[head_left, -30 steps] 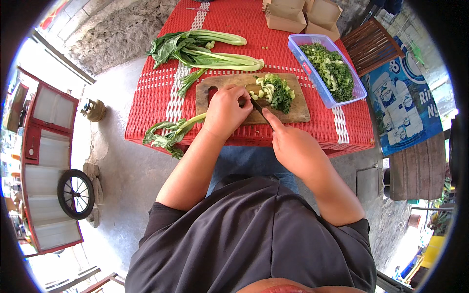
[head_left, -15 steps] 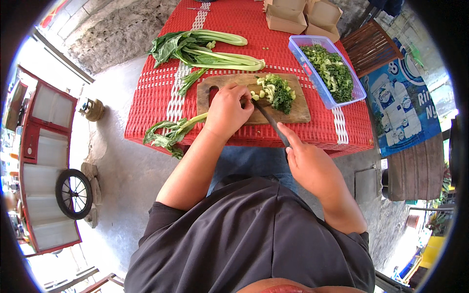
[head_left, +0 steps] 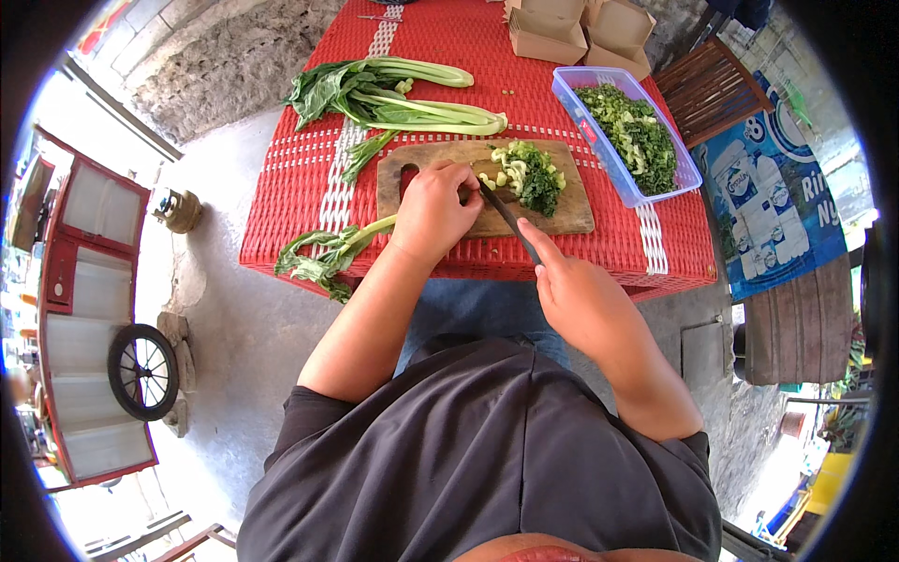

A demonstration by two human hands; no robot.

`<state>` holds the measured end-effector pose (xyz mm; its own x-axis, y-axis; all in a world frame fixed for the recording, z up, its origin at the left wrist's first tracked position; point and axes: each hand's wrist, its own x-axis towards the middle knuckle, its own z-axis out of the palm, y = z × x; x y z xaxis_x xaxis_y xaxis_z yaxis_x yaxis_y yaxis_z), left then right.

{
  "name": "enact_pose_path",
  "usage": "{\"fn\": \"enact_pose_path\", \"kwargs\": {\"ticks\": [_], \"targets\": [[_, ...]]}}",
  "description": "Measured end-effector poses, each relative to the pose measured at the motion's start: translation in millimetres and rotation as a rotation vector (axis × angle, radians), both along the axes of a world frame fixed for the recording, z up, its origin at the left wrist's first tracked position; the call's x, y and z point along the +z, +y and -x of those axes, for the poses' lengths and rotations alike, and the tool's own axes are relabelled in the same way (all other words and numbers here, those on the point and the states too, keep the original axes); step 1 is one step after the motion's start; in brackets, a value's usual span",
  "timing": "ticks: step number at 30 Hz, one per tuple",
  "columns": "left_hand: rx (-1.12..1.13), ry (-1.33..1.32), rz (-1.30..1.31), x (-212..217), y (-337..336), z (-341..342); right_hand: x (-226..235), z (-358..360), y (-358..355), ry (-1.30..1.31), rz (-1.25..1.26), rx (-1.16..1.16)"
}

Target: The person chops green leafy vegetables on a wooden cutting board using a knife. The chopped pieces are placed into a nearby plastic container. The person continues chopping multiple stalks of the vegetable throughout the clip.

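On the left of the table (head_left: 272,211), a loose leafy stalk (head_left: 323,265) droops over the near edge, probably because it is too long for the board. Its pale end runs under the left hand (head_left: 436,208), whose fingers curl together around it, seemingly to steady it with the tips tucked away from the blade. Beyond lie uncut greens (head_left: 449,117), leaves to the left, within reach.

The wooden cutting board (head_left: 573,217) lies crosswise, giving the stalk a firm surface. The knife (head_left: 511,225) slants over it, its tip end beside the left fingers. The right hand (head_left: 585,295) wraps the handle, forefinger stretched along the knife, likely for control. Chopped greens (head_left: 538,183) sit right of the blade, apart from the uncut part. Farther right, a plastic tub (head_left: 670,194) holds more, handy to the board.

The left fingertips and the stalk's gripped end are hidden; the right palm covers the handle and the lower fingers. The cardboard boxes (head_left: 543,42) are cut off at the top, so their contents cannot be told.
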<state>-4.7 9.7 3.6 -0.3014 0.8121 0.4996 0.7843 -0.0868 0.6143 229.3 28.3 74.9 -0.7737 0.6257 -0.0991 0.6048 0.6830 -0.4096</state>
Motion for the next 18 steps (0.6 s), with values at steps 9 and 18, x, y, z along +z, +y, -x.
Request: {"fn": "enact_pose_path", "kwargs": {"ticks": [9,18], "targets": [[-0.025,-0.027,-0.014,0,2,1,-18,17,11,-0.032,-0.035,0.005],[-0.016,-0.039,-0.01,3,0,0,7,-18,-6,-0.074,0.08,-0.035]]}}
